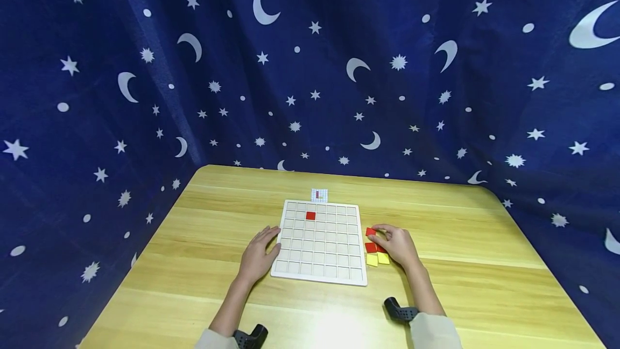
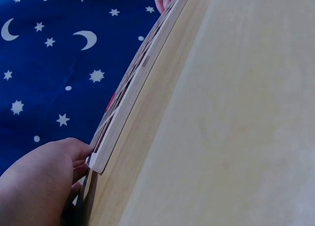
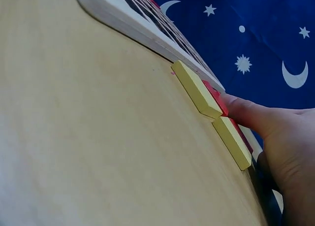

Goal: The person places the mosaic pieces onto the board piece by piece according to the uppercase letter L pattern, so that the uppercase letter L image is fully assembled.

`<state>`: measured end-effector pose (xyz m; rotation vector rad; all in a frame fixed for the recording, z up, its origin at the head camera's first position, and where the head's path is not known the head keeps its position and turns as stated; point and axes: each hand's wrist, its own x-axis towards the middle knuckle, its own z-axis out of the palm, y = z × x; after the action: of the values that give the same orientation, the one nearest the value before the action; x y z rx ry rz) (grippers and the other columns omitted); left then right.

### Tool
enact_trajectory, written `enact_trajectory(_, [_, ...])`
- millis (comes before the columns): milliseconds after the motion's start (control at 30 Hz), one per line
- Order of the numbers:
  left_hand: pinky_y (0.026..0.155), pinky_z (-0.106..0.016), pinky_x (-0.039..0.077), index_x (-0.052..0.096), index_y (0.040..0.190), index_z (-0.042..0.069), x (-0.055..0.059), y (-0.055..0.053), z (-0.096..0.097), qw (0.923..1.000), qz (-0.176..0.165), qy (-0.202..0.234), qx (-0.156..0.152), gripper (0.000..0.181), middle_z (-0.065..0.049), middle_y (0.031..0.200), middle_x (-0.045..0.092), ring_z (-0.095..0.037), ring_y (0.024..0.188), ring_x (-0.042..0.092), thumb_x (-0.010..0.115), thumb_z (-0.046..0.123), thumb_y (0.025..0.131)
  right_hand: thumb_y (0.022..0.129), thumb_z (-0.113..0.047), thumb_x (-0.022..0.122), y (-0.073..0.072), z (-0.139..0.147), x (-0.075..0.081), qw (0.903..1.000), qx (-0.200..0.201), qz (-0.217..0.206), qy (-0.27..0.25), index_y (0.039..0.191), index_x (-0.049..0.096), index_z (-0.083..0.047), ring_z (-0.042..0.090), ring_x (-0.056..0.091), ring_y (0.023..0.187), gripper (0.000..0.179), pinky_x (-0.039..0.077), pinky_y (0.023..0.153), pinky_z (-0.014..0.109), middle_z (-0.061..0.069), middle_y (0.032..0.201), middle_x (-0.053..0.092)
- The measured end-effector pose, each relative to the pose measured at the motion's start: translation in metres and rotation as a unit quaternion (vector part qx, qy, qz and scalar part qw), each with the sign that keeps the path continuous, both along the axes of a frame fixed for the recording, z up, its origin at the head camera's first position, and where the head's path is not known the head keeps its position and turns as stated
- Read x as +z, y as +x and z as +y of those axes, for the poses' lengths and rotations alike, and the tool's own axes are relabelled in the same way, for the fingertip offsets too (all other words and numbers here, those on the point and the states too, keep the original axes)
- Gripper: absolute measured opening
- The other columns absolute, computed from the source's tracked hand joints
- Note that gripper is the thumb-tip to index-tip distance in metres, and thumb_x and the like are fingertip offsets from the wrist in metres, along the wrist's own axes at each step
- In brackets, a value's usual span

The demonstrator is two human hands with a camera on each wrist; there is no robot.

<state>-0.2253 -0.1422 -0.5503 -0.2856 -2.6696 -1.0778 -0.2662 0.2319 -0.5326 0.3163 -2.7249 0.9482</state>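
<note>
A blue curtain printed with white moons and stars is hanging behind a wooden table. A small printed card is lying just beyond the far edge of a white gridded board, which is bearing one placed red tile near that edge. Two yellow tiles and two nearer red tiles are crowding the space beside the right hand, which is partly covering one red. Its thumb and index finger are pinching the far red tile, right of the board. The left hand, loosely extended and gripping nothing, is touching the board's left edge.
</note>
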Motion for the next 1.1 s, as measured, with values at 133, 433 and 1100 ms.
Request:
enact_trajectory(133, [0.109,-0.040,0.026,0.058,0.125,0.009,-0.001,0.000,0.000,1.0000,0.004,-0.001,0.000,0.039,-0.004,0.131,0.053,-0.024,0.128,0.040,0.060,0.022,0.089,0.076,-0.037,0.074,-0.001,0.001,-0.002,1.0000,-0.001,0.005,0.002,0.098,0.071,-0.011,0.006,0.018,0.044,0.034,0.014,0.043,0.021,-0.010,0.047,0.025])
enact_trajectory(433, [0.110,-0.039,0.025,0.058,0.124,0.009,-0.003,-0.001,0.000,1.0000,0.008,-0.002,-0.002,0.038,-0.003,0.130,0.053,-0.024,0.127,0.040,0.061,0.023,0.089,0.075,-0.033,0.076,0.001,0.001,0.000,0.9996,-0.007,0.015,-0.023,0.097,0.071,-0.012,0.005,0.018,0.044,0.031,0.015,0.042,0.021,-0.010,0.046,0.026])
enact_trajectory(1100, [0.110,-0.039,0.025,0.058,0.125,0.009,0.001,0.001,0.001,1.0000,-0.001,-0.005,0.004,0.039,-0.004,0.131,0.053,-0.024,0.128,0.039,0.060,0.023,0.089,0.075,-0.030,0.077,0.000,-0.013,0.012,0.9931,0.005,0.097,-0.066,0.098,0.069,-0.013,0.002,0.016,0.043,0.030,0.018,0.036,0.020,-0.011,0.048,0.022])
